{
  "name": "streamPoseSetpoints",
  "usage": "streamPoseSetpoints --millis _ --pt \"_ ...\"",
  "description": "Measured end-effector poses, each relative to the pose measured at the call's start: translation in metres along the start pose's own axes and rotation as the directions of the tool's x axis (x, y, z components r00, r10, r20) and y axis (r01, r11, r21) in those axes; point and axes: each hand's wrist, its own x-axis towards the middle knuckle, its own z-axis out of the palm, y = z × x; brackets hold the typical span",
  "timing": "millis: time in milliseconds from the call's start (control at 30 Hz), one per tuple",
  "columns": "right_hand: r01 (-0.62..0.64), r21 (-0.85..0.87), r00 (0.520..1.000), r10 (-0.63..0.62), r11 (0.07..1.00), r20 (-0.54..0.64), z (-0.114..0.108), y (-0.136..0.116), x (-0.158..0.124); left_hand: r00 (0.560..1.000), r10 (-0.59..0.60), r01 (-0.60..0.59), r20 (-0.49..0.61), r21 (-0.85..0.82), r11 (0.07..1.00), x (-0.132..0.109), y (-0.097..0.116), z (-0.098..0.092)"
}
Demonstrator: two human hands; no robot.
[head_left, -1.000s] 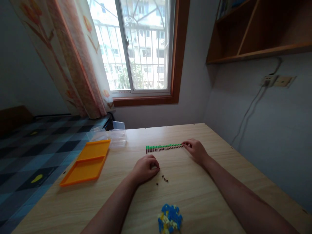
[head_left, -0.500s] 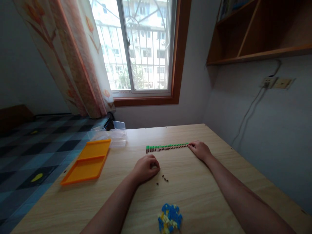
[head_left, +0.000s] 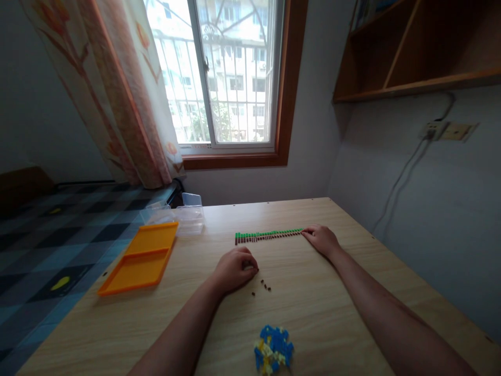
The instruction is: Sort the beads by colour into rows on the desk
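green-and-brown row of small pieces (head_left: 269,235) now reaches further right on the surface (head_left: 313,313); the right hand (head_left: 321,239) has slid to its new end, fingers together, any pinch hidden. the left hand (head_left: 235,269) stays curled shut beside loose brown bits (head_left: 264,286).

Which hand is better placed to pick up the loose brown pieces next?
Left, probably: the left hand lies curled beside the loose brown pieces, while the right hand is farther off, at the end of the green-and-brown row.

One orange tray (head_left: 138,263), one green-brown row (head_left: 268,235), one blue-yellow heap (head_left: 273,349), four loose bits (head_left: 265,285).
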Motion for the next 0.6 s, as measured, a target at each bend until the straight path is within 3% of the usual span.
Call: streamPoseSetpoints --millis 267,400,500,600 --pt "0.005 0.008 1.000 -0.004 1.000 -0.019 -0.001 -0.002 -0.001 1.000 0.018 -0.018 -0.003 0.004 1.000 -0.001 -0.001 0.004" --pt "0.048 0.055 0.994 -0.041 0.997 -0.106 -0.007 -0.014 -0.004 1.000 0.028 -0.028 -0.008 0.011 1.000 -0.001 -0.002 0.006" --pt "0.183 0.124 0.979 -0.169 0.975 -0.114 -0.010 -0.041 -0.011 0.999 0.002 -0.002 -0.038 0.007 1.000 0.000 -0.001 0.006" --pt "0.354 0.230 0.932 -0.364 0.907 0.000 -0.008 -0.079 -0.024 0.998 -0.021 0.021 -0.063 0.004 1.000 0.000 -0.001 0.006"
